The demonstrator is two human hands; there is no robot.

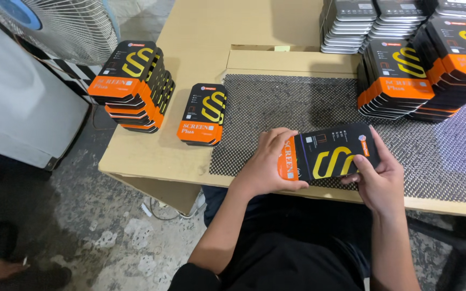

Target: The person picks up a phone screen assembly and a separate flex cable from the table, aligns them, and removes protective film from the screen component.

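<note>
A flat black package (330, 152) with an orange end and a yellow curved mark is held sideways between both hands, just above the near edge of the surface (200, 32) and over a dark woven mat (297, 102). The left hand (265, 164) is clamped on its orange end, the right hand (377, 178) grips the opposite end. To the left lie a small pile of like packages (203, 114) and a taller leaning pile (133, 86). Further stacks (405, 75) stand at the far right, grey-edged ones (351, 27) behind. A fan (66, 27) stands at top left.
</note>
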